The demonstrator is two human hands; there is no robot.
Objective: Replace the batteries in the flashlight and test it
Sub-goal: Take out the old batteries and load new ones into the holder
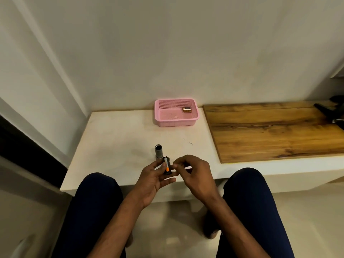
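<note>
My left hand (151, 180) grips a black battery holder (167, 167) with an orange and white battery seated in it, above the front edge of the white table (115, 142). Just behind it the grey flashlight body (158, 152) stands upright on the table, its open end up. My right hand (193, 174) hovers right beside the holder with its fingers curled; whether it pinches anything I cannot tell. A pink basket (176, 112) at the back of the table holds a few gold and black batteries (186, 110).
A wooden board (275, 131) lies on the ledge to the right, with a dark tool (329, 112) at its far right end. The wall stands close behind the table. My knees in dark trousers flank the table's front edge.
</note>
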